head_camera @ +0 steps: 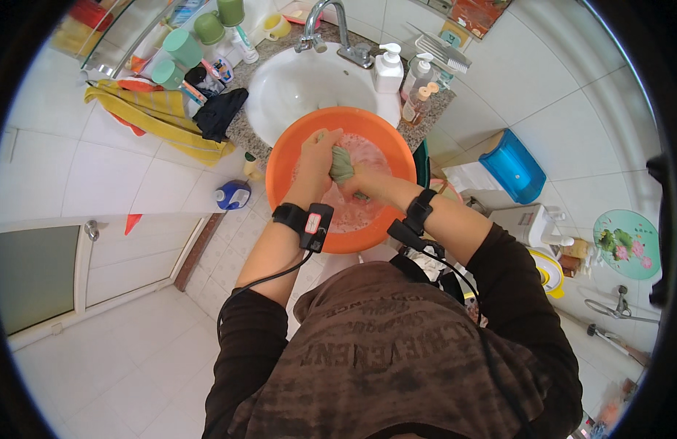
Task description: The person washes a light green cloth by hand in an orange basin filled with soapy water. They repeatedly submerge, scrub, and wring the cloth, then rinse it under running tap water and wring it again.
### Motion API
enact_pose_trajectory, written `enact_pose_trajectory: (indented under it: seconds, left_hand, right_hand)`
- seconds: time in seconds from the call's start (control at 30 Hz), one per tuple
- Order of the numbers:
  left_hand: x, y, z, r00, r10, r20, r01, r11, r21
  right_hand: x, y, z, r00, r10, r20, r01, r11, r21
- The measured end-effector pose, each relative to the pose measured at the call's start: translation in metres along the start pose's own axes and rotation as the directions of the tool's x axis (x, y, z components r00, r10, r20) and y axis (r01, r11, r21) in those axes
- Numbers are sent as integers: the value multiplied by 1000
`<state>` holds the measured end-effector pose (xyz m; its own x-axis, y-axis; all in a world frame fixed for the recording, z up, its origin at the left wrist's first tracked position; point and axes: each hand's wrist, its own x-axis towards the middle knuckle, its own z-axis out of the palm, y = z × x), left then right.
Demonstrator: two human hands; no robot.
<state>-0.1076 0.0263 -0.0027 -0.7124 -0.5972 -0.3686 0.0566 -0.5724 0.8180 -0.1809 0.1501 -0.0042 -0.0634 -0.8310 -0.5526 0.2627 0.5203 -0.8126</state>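
A wet grey-green cloth point(341, 164) is bunched between my two hands inside an orange plastic basin point(285, 151). My left hand point(318, 152) grips the cloth's upper end, with a bit of fabric showing by the fingers. Lower and to the right, my right hand point(358, 182) is closed around its other end, and a small piece of cloth pokes out below. Sudsy water point(374, 156) lies in the basin beneath both hands. The basin overlaps the front of a white washbasin point(294, 82), hiding part of it.
Behind stands a chrome faucet point(344, 33). Pump bottles point(389, 68) line the granite counter point(440, 112) at right. A black cloth point(220, 115) and a yellow towel point(168, 118) hang at left. A blue detergent bottle point(234, 195) stands low at left.
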Motion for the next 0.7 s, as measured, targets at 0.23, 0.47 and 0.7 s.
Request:
enact_pose_trajectory:
  seconds: [0.23, 0.47, 0.7]
  left_hand:
    - [-30, 24, 4, 975, 187, 118, -201, 972, 118]
    - [-78, 141, -5, 858, 476, 196, -490, 871, 33]
    - [-24, 55, -55, 983, 142, -114, -39, 774, 632]
  right_hand:
    - [-23, -32, -6, 951, -308, 2, 281, 865, -416]
    - [-105, -132, -27, 718, -682, -135, 677, 731, -87]
    - [10, 10, 6, 637, -704, -315, 375, 640, -670]
